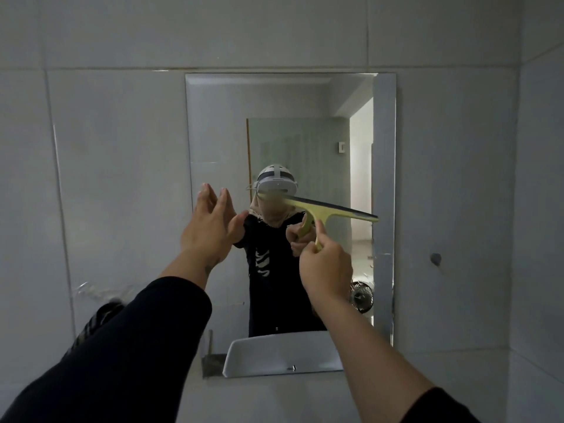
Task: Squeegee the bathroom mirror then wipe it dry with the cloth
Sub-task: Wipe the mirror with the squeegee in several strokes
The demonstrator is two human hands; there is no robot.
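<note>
A rectangular mirror [293,123] hangs on the grey tiled wall ahead. My right hand [326,267] grips the handle of a yellow squeegee [329,209], whose dark-edged blade lies slightly tilted across the middle of the glass. My left hand [210,227] is raised at the mirror's left edge, fingers spread, holding nothing. A dark striped cloth [91,325] hangs low on the wall at the left, partly hidden by my left sleeve. The mirror reflects a person in dark clothes wearing a headset.
A white sink [283,355] shows along the mirror's lower edge. A dark round fitting [435,258] sticks out of the wall tile on the right. The right-hand wall [543,209] meets the mirror wall in a corner.
</note>
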